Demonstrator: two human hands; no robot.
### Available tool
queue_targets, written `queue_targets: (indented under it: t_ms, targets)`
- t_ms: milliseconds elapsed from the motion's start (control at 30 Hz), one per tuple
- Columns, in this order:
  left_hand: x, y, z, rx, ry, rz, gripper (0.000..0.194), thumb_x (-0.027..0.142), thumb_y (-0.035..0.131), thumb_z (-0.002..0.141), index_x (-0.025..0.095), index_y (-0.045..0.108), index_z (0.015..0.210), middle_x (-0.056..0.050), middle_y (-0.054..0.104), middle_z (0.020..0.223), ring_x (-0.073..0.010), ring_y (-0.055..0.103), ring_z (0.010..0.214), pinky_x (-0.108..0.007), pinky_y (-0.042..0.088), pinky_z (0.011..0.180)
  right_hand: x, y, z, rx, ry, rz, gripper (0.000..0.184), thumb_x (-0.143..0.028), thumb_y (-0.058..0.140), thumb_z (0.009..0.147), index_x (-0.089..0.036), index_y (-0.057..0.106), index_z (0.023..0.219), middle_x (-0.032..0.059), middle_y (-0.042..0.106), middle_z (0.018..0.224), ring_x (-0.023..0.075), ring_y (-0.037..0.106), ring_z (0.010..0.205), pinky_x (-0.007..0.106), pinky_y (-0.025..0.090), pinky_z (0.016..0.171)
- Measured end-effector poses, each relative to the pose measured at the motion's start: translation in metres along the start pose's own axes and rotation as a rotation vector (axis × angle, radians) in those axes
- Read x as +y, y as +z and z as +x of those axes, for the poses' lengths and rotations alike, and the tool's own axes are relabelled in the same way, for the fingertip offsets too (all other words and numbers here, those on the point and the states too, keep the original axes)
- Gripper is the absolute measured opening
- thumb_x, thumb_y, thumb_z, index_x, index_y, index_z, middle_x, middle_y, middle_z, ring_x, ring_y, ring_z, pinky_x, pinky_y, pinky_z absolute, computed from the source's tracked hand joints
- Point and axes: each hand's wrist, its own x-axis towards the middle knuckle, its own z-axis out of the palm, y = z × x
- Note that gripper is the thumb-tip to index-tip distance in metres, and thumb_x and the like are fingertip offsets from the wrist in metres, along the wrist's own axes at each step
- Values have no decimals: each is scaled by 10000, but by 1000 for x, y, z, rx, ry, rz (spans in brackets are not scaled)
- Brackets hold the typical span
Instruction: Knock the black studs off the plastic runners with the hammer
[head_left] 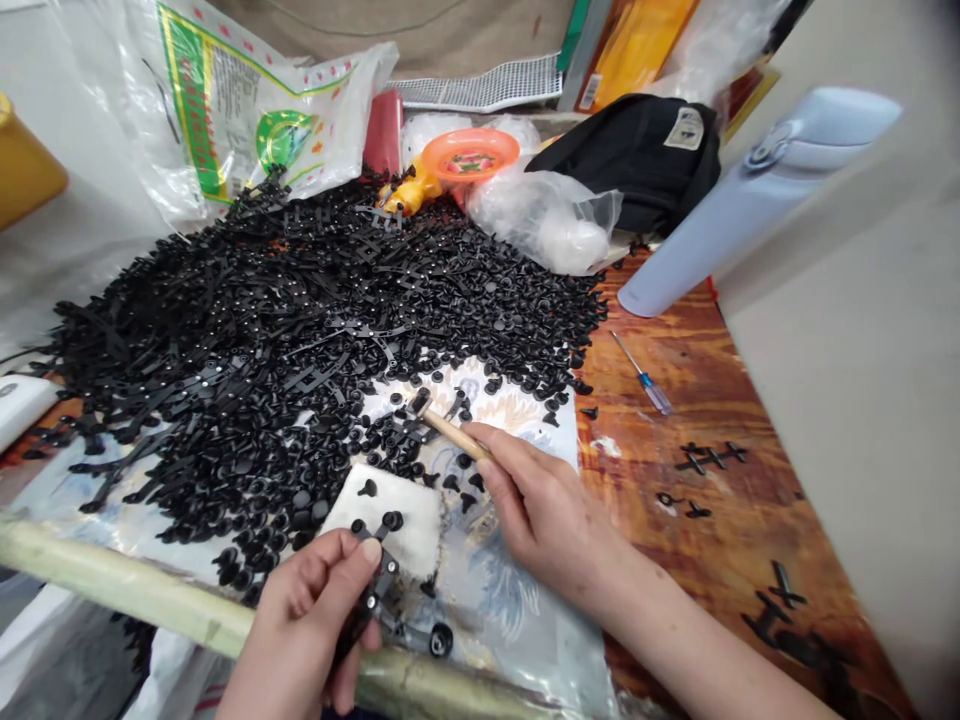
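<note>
Two bare hands work at the bottom center of the frame, above a wood-grain table (675,560). The left hand (304,625) is closed, its thumb and curled fingers gripping a black moulded plastic strip (386,590) that carries round-headed studs. The strip sits at the thumb side of the hand and extends beyond it. Its long axis slants from upper left to lower right, ending in a stud (441,640) beyond the fingertips, though the fingers hide part of it.

The right hand (547,510), to the right of the left hand and well clear of it, is also closed, pinching a slim wooden stick (454,436). The stick's dark tip points to the upper left, toward a small white square pad (401,520) and the loose studs beyond it.

A large heap of black plastic studs and strips (300,330) fills the left and center of the frame, spilling over a patterned plastic sheet (495,590). A pale green bamboo pole (120,580) crosses the lower left. At upper right lie a light blue flask (750,200) and a black bag (630,160). A small screwdriver (641,372) rests on the table at right, with a few black pieces (705,458) below it. An orange dish (469,155) sits at top center.
</note>
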Motion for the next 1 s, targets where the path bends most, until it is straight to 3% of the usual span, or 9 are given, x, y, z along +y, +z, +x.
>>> queue_targets:
  t_ms: [233, 800, 1000]
  targets:
    - [-2, -2, 2, -5, -5, -51, 420, 494, 776, 674, 190, 496, 600, 68, 528, 402, -32, 334, 213, -112, 155, 266, 1, 1, 0, 4, 1, 14, 379, -197, 350, 984, -132, 494, 1330, 164, 662, 1163, 292, 664, 1000, 499, 556, 871]
    - [1, -2, 1, 23, 96, 265, 454, 578, 655, 753, 177, 470, 648, 65, 520, 395, 17, 272, 222, -86, 101, 327, -3, -1, -1, -31, 17, 58, 365, -182, 348, 977, -146, 515, 1300, 157, 648, 1173, 308, 662, 1015, 514, 561, 853]
    - [5, -9, 4, -72, -19, 85, 424, 528, 714, 733, 179, 502, 619, 48, 534, 397, -1, 267, 228, -94, 97, 285, -7, -3, -3, -29, -10, 65, 366, -184, 339, 985, -160, 500, 1313, 150, 645, 1179, 310, 651, 1037, 515, 553, 858]
